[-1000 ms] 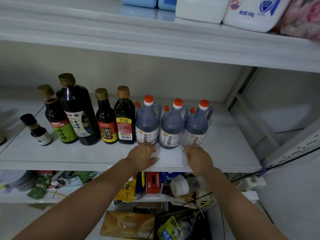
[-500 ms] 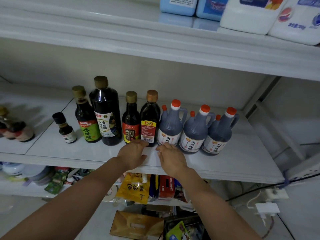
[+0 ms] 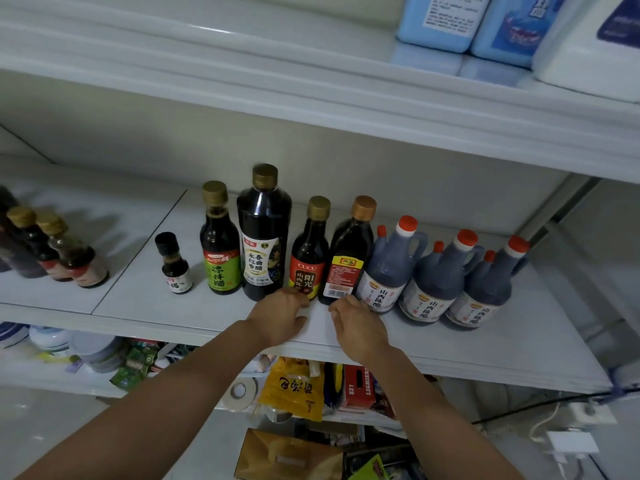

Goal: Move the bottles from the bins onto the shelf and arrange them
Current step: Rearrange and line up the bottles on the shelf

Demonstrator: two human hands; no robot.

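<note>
Where the row of bottles (image 3: 349, 237) stands: on the middle shelf (image 3: 166, 317), every one on its base, long axis vertical, cap up, printed label toward the camera.
Tall bottle (image 3: 265, 233): the highest of the row, dark with a gold cap; the places below are given from it.
Left grip (image 3: 280, 317): in front of the tall bottle and a little to its right, palm down on the shelf, fingers loosely bent and holding nothing, fingertips at the foot of the CUCU bottle (image 3: 310, 251).
Right grip (image 3: 360, 327): further right, palm down, fingers loosely bent around nothing, tips at the foot of the copper-capped bottle (image 3: 351, 247).
Gap between the grips: narrow, bare shelf showing.
Left of the tall bottle: green-label bottle (image 3: 220, 251) just beside it, then a small black-capped bottle (image 3: 175, 268) standing apart.
Right of the tall bottle: CUCU bottle, copper-capped bottle, then three grey jugs (image 3: 436, 278) with orange caps, close together, handles on their right.
Far left of the tall bottle: a cluster of gold-capped bottles (image 3: 69, 254) on the next shelf panel.
Above the tall bottle: an upper shelf (image 3: 242, 81) with blue containers (image 3: 443, 19) toward the right.
Below the tall bottle: a lower shelf with a yellow bag (image 3: 294, 389), a red box (image 3: 358, 386) and a tape roll (image 3: 240, 393).
</note>
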